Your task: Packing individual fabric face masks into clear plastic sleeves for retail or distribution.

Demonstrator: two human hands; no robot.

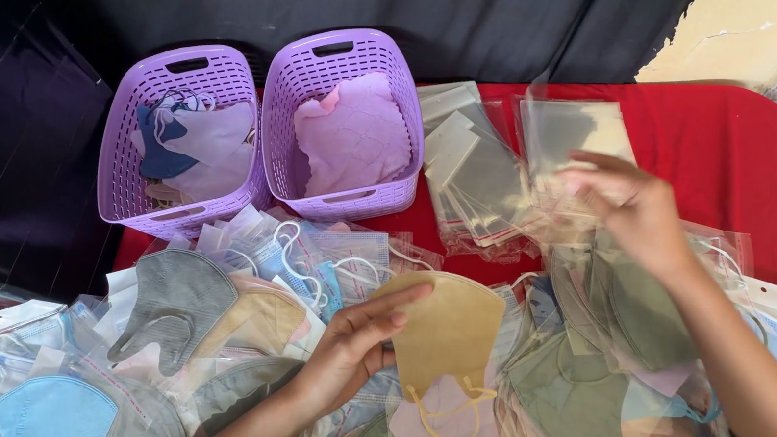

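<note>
Two purple baskets [183, 139] [343, 124] sit up-left of the left hand, holding fabric pieces. Near its wrist lie a grey mask [173, 296] and a blue mask [54, 410] (bagged).

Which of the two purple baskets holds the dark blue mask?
The left basket, farther from the red cloth. A dark blue mask lies in it among white ones; the right basket holds only pale pink ones.
</note>
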